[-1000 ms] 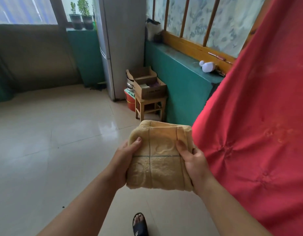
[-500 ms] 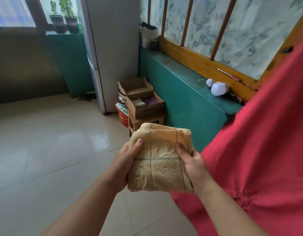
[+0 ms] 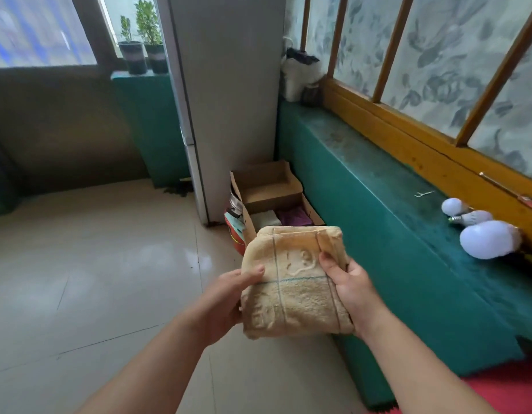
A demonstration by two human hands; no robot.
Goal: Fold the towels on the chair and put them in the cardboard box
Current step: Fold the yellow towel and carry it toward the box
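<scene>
A folded tan towel (image 3: pixel 294 282) with thin blue lines is held up in front of me by both hands. My left hand (image 3: pixel 228 297) grips its left edge, thumb on top. My right hand (image 3: pixel 348 285) grips its right edge, thumb pressed on the front. Just beyond the towel stands the open cardboard box (image 3: pixel 269 189), flaps up, between a grey refrigerator and a green ledge. Inside the box lie a pale folded cloth and a purple cloth (image 3: pixel 293 216). The towel hides the box's near side. The chair is not in view.
The grey refrigerator (image 3: pixel 225 94) rises left of the box. The green ledge (image 3: pixel 378 198) runs along the right under a wooden window frame and carries light bulbs (image 3: pixel 487 239). A red container (image 3: pixel 236 237) sits by the box. Red fabric (image 3: pixel 509 389) shows at bottom right. Tiled floor (image 3: pixel 94 264) spreads left.
I have moved closer to the cardboard box, which now sits just past the towel. The red fabric has slid out to the bottom right corner. Both hands keep their grip.
</scene>
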